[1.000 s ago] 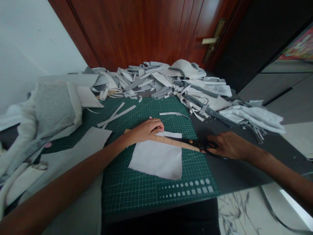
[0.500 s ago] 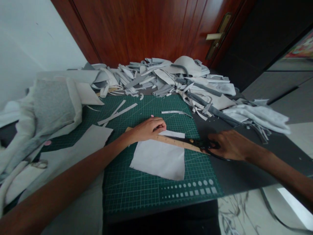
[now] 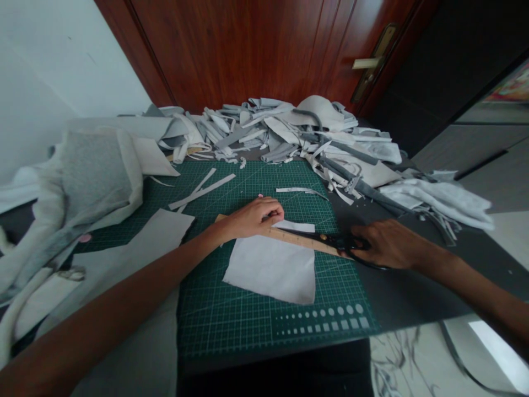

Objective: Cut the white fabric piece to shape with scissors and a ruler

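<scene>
A white piece of fabric [image 3: 270, 270] lies on a green cutting mat [image 3: 223, 331]. Across its far edge runs a wooden ruler [image 3: 303, 241], slanting down to the right. My left hand [image 3: 257, 216] presses on the ruler with curled fingers; their tips are partly hidden. Beyond the ruler, a narrow white strip [image 3: 298, 226] shows beside those fingers. My right hand [image 3: 382, 242] grips black scissors [image 3: 347, 241] by the handles. The blades point left along the ruler and the strip, and I cannot make out whether they are apart.
Scraps and strips [image 3: 248, 132] are heaped along the back by a wooden door [image 3: 248, 49]. Loose strips [image 3: 202, 190] cross on the mat. Bulky grey-white fabric [image 3: 97, 171] and a large pale sheet [image 3: 152, 237] lie left. More scraps [image 3: 399, 358] are on the floor.
The whole view shifts slightly to the right. Both hands, the ruler, the scissors and the fabric keep nearly the same places relative to each other.
</scene>
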`<state>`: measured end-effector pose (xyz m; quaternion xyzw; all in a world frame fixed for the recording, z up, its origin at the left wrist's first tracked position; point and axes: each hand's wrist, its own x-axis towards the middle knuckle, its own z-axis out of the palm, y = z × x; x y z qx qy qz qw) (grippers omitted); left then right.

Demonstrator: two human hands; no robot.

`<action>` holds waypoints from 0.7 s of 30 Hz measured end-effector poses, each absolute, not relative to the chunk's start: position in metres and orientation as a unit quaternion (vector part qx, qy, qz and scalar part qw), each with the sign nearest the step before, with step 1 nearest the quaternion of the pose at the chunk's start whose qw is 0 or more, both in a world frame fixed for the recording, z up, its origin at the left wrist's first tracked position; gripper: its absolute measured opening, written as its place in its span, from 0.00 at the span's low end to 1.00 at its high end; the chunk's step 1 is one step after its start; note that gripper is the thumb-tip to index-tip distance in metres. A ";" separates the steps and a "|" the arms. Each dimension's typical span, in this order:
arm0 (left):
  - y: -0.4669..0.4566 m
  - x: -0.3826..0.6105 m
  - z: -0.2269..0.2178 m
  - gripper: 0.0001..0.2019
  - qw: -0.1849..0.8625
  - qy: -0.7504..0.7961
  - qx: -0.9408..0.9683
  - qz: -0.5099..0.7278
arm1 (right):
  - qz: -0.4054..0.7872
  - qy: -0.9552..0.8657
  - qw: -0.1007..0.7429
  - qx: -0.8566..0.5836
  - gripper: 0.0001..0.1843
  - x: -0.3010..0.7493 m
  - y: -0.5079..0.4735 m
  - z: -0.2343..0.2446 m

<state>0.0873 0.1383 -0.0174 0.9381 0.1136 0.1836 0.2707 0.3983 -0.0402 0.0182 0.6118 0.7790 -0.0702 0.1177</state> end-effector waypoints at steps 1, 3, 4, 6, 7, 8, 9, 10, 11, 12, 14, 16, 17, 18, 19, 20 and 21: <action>0.138 0.087 -0.018 0.10 0.270 0.114 0.938 0.185 | -0.064 0.782 0.117 0.608 0.26 0.400 -0.040 0.017; 0.138 0.087 -0.019 0.09 0.267 0.115 0.938 0.187 | -0.048 0.789 0.115 0.602 0.27 0.403 -0.039 0.015; 0.138 0.087 -0.019 0.09 0.266 0.116 0.938 0.188 | -0.044 0.791 0.113 0.599 0.27 0.405 -0.039 0.014; 0.138 0.088 -0.020 0.08 0.268 0.118 0.938 0.187 | -0.048 0.795 0.110 0.595 0.27 0.408 -0.038 0.012; 0.138 0.088 -0.021 0.08 0.271 0.120 0.937 0.187 | -0.052 0.796 0.108 0.593 0.28 0.409 -0.038 0.012; 0.138 0.088 -0.022 0.08 0.273 0.122 0.936 0.185 | -0.056 0.797 0.107 0.592 0.28 0.409 -0.038 0.012; 0.138 0.088 -0.022 0.09 0.275 0.125 0.936 0.183 | -0.058 0.797 0.106 0.591 0.28 0.410 -0.038 0.012; 0.138 0.087 -0.022 0.09 0.276 0.127 0.935 0.182 | -0.057 0.797 0.105 0.592 0.28 0.410 -0.038 0.012; 0.138 0.087 -0.023 0.09 0.276 0.130 0.935 0.181 | -0.055 0.797 0.102 0.593 0.29 0.410 -0.038 0.013; 0.138 0.087 -0.023 0.09 0.276 0.132 0.935 0.180 | -0.052 0.797 0.098 0.594 0.29 0.410 -0.038 0.013; 0.139 0.087 -0.023 0.10 0.277 0.133 0.935 0.179 | -0.047 0.797 0.093 0.596 0.29 0.410 -0.037 0.014; 0.139 0.087 -0.024 0.10 0.279 0.131 0.934 0.179 | -0.044 0.795 0.096 0.597 0.30 0.410 -0.037 0.015; 0.140 0.087 -0.024 0.10 0.280 0.130 0.934 0.180 | -0.043 0.794 0.101 0.598 0.30 0.410 -0.036 0.016; 0.140 0.087 -0.024 0.10 0.281 0.128 0.934 0.182 | -0.044 0.793 0.105 0.599 0.30 0.411 -0.036 0.016; 0.140 0.087 -0.025 0.10 0.282 0.126 0.933 0.183 | -0.046 0.792 0.107 0.600 0.30 0.411 -0.036 0.017; 0.140 0.087 -0.025 0.10 0.282 0.125 0.933 0.185 | -0.048 0.791 0.106 0.601 0.30 0.411 -0.036 0.017; 0.140 0.088 -0.026 0.09 0.281 0.124 0.933 0.186 | -0.052 0.790 0.104 0.602 0.29 0.410 -0.035 0.018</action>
